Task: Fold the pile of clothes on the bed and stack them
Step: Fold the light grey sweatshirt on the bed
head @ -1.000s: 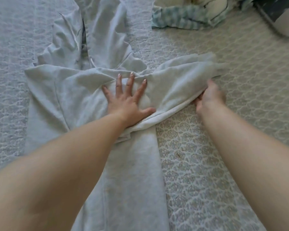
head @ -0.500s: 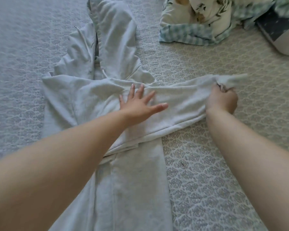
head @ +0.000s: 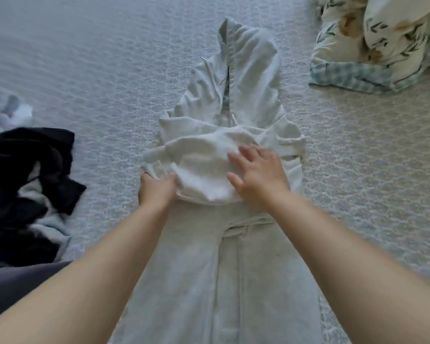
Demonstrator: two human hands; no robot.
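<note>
The right sleeve (head: pixel 204 167) now lies folded across the grey hoodie (head: pixel 233 269); the right hand (head: pixel 257 178) presses it flat, fingers spread, while the left hand (head: pixel 157 189) grips its cuff at nine o'clock to square the fold.

The bed (head: pixel 97 70) wears a pale quilted bedspread (head: pixel 358 170). A light grey hoodie (head: pixel 246 269) lies flat down its middle, hood pointing away. A heap of black and white clothes (head: pixel 27 184) sits at the left edge, and a floral pillow (head: pixel 382 40) at the far right.
</note>
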